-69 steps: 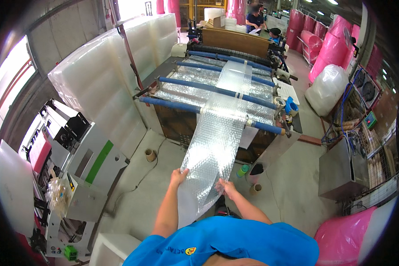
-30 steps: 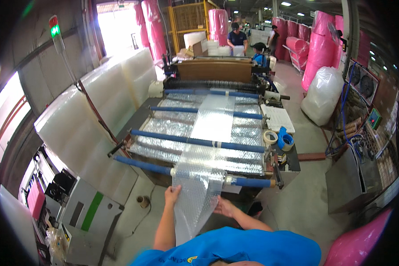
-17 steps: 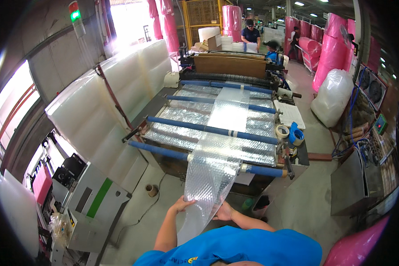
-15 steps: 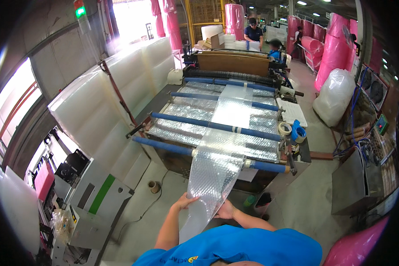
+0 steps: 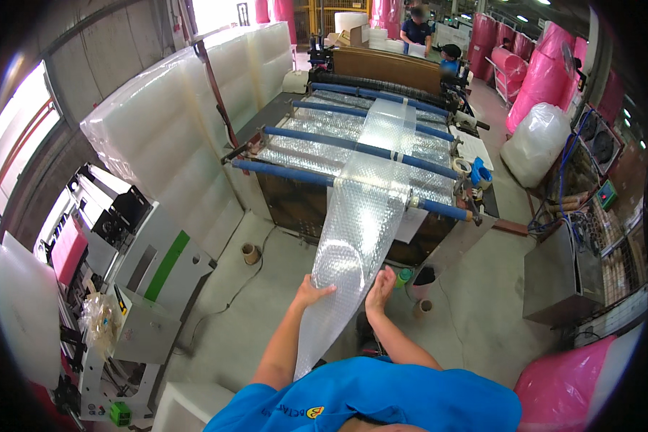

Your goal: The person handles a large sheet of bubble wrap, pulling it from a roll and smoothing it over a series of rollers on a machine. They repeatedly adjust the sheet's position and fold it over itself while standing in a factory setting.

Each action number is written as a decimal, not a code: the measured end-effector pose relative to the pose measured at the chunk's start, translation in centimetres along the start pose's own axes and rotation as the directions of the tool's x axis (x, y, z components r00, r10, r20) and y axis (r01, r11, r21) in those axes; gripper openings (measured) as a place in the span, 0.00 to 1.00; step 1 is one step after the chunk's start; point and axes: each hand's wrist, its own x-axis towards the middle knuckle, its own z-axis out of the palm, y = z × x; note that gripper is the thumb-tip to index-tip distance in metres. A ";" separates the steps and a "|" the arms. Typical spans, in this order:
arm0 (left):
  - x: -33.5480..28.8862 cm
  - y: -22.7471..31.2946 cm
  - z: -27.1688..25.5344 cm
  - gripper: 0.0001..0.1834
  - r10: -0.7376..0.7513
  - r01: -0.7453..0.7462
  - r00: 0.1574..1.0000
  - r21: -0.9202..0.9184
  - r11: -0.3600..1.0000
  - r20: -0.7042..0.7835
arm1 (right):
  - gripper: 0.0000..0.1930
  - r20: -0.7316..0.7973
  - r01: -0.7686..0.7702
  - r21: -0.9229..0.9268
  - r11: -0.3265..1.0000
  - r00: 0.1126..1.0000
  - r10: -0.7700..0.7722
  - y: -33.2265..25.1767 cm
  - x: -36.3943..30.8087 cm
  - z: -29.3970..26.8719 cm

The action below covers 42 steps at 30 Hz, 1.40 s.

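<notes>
A long strip of clear bubble wrap (image 5: 363, 216) runs down from the machine's rollers toward my body, its lower end twisting past my waist. My left hand (image 5: 314, 291) grips the strip's left edge, thumb on top and the other fingers hidden behind the film. At the right edge is my right hand (image 5: 379, 289), fingers stretched upward and apart from a grip, the palm turned toward the wrap. Whether that palm touches the film I cannot tell. Above both hands, the strip passes over the nearest blue roller (image 5: 284, 171).
Silvery film (image 5: 302, 153) lies under the rollers. Tape rolls (image 5: 480, 171) sit at the machine's right corner. A grey machine (image 5: 140, 266) stands left, before wrapped white stacks (image 5: 158, 122). A cardboard core (image 5: 250, 253) and cable are on the floor. A metal box (image 5: 554, 281) stands right; two people work beyond.
Both hands have moved up along the strip. My right hand has come out from under the film to its right edge, fingers extended. The camera view has tilted further down.
</notes>
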 end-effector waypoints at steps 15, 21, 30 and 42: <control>-1.2 -2.4 -1.4 0.48 -0.070 0.076 0.992 -0.055 0.996 0.103 | 0.32 0.746 -0.746 -0.616 0.252 -0.450 0.491 4.4 -13.3 -1.1; -2.4 -1.2 -2.0 0.34 0.042 -0.025 0.990 -0.119 0.993 0.136 | 0.22 0.168 0.308 -0.430 0.849 0.951 -0.260 -0.6 -6.2 -4.7; -0.2 -8.4 0.4 0.28 -0.202 0.205 0.977 -0.038 0.978 0.071 | 0.12 0.699 -0.180 -0.530 0.829 0.461 0.547 10.4 -2.1 -7.9; 10.0 -0.5 3.6 0.28 -0.173 0.175 0.984 -0.062 0.983 0.041 | 0.14 0.680 -0.174 -0.633 0.754 0.339 0.650 11.2 12.3 -5.0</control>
